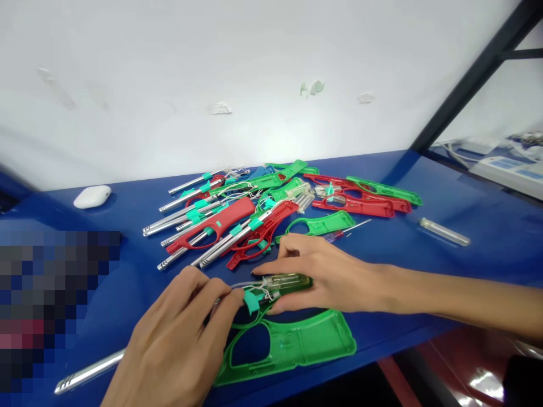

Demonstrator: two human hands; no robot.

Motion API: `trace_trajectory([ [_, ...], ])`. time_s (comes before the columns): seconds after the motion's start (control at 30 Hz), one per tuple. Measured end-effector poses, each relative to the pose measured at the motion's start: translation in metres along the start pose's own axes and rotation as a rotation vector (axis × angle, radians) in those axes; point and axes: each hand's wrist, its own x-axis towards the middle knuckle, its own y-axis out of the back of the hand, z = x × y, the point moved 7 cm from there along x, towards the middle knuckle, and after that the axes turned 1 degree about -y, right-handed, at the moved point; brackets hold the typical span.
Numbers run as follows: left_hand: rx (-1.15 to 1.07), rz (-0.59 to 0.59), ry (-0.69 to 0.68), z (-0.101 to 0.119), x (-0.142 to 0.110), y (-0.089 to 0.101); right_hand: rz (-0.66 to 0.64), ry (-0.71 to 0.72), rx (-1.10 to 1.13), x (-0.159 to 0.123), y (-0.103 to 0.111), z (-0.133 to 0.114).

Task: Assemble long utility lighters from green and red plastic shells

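Observation:
At the front of the table, an open long-nosed gas lighter lies between my hands, with a clear fuel tank (286, 281), thin white wires and a teal trigger (251, 302) showing. My left hand (182, 333) is closed around the lighter's front part, its fingertips beside the trigger. A metal tube (91, 370) sticks out to the left from behind that hand. My right hand (316, 274) grips the tank end between thumb and fingers. Just below lies a loose green half-shell (297, 342), its hollow side up. Part of the held lighter is hidden by my fingers.
Behind my hands is a pile of red and green lighter shells (233, 217) with metal tubes. A screwdriver (339, 234) lies by the pile, and a clear tank (444, 232) lies to the right. A white case (92, 196) sits far left, before the wall.

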Motion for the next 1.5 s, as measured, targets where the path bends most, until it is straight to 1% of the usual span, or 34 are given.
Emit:
trace_trajectory([
  [0.1, 0.038, -0.019, -0.018, -0.005, -0.007, -0.004, -0.003, 0.002, -0.007, 0.0, -0.001, 0.001],
  [0.23, 0.136, -0.074, -0.154, -0.007, -0.018, -0.009, 0.008, -0.002, -0.007, -0.001, -0.002, 0.003],
  [0.3, 0.156, -0.089, -0.164, -0.007, -0.02, -0.01, 0.006, 0.006, -0.01, -0.001, -0.002, 0.003],
  [0.4, 0.131, -0.09, -0.122, -0.007, -0.017, -0.008, 0.007, 0.01, -0.006, -0.002, -0.002, 0.002],
  [0.5, 0.148, -0.106, -0.163, 0.001, -0.012, -0.004, 0.005, 0.006, -0.01, -0.001, -0.001, 0.001],
  [0.67, 0.249, -0.174, -0.185, 0.012, -0.002, 0.002, 0.006, 0.011, -0.018, -0.001, -0.001, 0.001],
  [0.8, 0.232, -0.172, -0.239, 0.018, 0.001, 0.001, 0.015, 0.03, -0.016, -0.002, -0.001, 0.0],
  [0.93, 0.166, -0.136, -0.217, 0.015, 0.004, 0.001, 0.002, 0.022, -0.036, -0.002, -0.002, 0.001],
  [1.03, 0.112, -0.107, -0.172, 0.01, 0.009, 0.004, 0.0, 0.017, -0.038, -0.002, -0.002, 0.001],
  [1.13, 0.057, -0.069, -0.221, 0.013, 0.012, 0.008, -0.005, 0.013, -0.032, -0.002, -0.002, 0.002],
  [1.2, 0.057, -0.072, -0.224, 0.013, 0.013, 0.007, -0.005, 0.011, -0.031, -0.002, -0.002, 0.002],
  [1.3, 0.082, -0.098, -0.153, 0.01, 0.012, 0.004, 0.01, 0.017, -0.026, -0.003, -0.002, 0.001],
  [1.5, 0.087, -0.093, -0.138, 0.012, 0.008, 0.002, 0.015, -0.005, -0.001, -0.002, -0.001, 0.002],
])
